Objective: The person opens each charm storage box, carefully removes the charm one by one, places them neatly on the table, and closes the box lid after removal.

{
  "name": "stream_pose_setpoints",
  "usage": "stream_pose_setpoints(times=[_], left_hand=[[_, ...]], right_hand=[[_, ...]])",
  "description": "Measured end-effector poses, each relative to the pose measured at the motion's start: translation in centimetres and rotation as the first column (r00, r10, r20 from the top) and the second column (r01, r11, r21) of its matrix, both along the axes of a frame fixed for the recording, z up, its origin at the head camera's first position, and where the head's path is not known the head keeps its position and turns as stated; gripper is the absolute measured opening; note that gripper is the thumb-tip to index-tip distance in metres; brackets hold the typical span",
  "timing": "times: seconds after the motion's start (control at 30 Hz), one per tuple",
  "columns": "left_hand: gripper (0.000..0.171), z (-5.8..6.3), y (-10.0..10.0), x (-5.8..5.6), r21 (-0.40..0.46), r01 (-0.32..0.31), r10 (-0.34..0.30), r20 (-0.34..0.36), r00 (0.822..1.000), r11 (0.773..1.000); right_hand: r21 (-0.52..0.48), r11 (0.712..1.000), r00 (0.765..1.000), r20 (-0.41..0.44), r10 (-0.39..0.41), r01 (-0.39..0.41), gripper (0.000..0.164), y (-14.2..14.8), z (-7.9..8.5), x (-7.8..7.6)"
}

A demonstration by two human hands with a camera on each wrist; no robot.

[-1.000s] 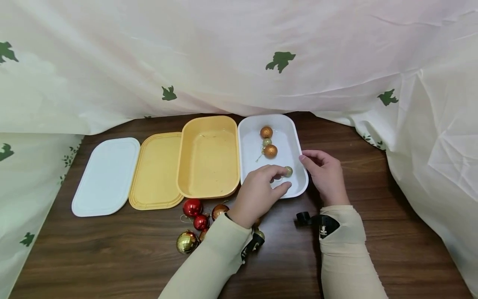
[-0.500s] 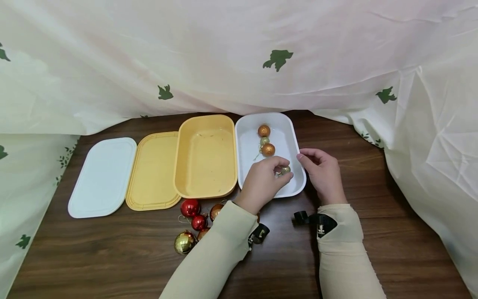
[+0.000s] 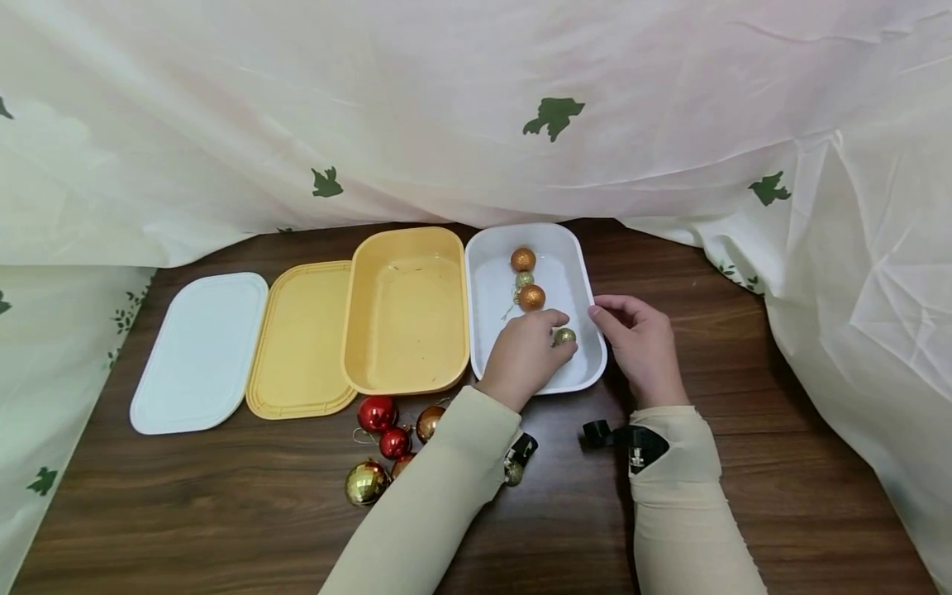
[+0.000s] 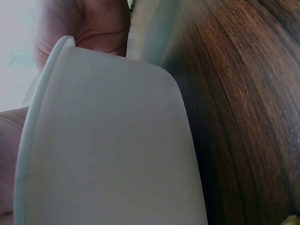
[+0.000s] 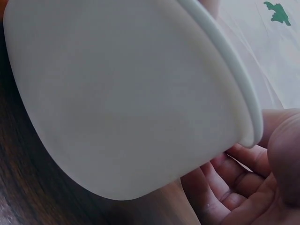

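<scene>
A white plastic container (image 3: 498, 347) holds two orange glitter balls, one of them this orange ball (image 3: 531, 297), and a small gold ball (image 3: 524, 279) between them. Toward its near side lies another small gold Christmas ball (image 3: 565, 335). My left hand (image 3: 524, 351) reaches over the near rim, its thumb close under that ball and its forefinger slightly above it, spread apart. My right hand (image 3: 643, 347) grips the right rim with thumb and fingers. In the right wrist view, the container's outer wall (image 5: 126, 103) hides part of that hand.
Left of the white container stands a yellow container (image 3: 409, 330), then a yellow lid (image 3: 305, 347) and a white lid (image 3: 201, 355). Shiny balls, including a red ball (image 3: 377, 413) and a gold ball (image 3: 366, 483), lie in front, partly behind the left sleeve. A patterned cloth (image 3: 446, 124) hangs behind.
My left hand closed around the small gold ball, then its forefinger lifted and the fingers drew slightly back, showing more of the ball. My right hand stays at the rim.
</scene>
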State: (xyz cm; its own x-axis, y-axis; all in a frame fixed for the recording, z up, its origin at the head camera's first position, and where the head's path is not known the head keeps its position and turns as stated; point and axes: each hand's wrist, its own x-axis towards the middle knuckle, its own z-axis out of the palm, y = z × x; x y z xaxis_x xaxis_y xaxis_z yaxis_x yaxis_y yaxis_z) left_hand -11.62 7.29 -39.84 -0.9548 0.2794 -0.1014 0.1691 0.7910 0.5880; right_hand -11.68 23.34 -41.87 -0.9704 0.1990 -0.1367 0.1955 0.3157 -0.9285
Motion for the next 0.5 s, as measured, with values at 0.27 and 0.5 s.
stream_pose_setpoints(times=[0.27, 0.5], left_hand=[[0.029, -0.80, 0.23, -0.51, -0.073, 0.016, -0.016, -0.003, 1.000, 0.997], [0.024, -1.09, 0.38, -0.63, -0.112, 0.016, -0.017, -0.002, 1.000, 0.994]], right_hand=[[-0.015, 1.000, 1.000, -0.018, -0.005, 0.005, 0.032, -0.21, -0.19, -0.01], [-0.015, 1.000, 1.000, -0.018, -0.014, 0.014, 0.032, -0.27, -0.18, 0.01]])
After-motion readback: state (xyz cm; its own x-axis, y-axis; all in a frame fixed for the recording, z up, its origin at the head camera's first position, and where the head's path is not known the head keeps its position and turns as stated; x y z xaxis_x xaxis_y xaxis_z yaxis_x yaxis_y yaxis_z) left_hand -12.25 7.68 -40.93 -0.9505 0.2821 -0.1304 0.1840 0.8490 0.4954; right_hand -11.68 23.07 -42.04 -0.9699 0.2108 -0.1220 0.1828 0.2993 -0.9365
